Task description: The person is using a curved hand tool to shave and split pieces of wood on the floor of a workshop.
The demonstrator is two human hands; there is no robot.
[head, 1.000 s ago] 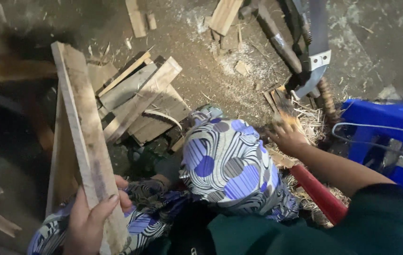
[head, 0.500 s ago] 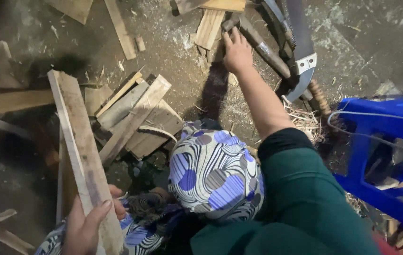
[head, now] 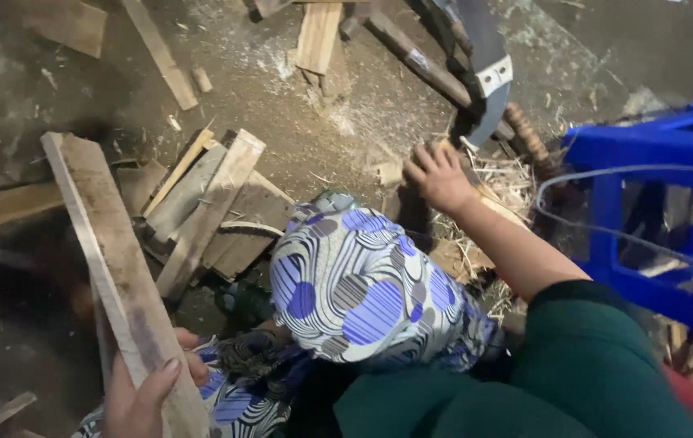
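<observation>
Dusty sawdust-strewn floor, scrap boards piled. Left hand grips a long wooden plank at its near end; right hand, fingers spread, holds nothing, beside straw near a curved blade.

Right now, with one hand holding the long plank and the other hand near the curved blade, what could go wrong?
1. The right hand is spread on the ground just below the curved blade; a slip toward it might cut the fingers.
2. The left hand grips only the near end of the long plank, so the far end could swing or drop onto the scrap boards.
3. The plank's rough edges may give splinters.
</observation>
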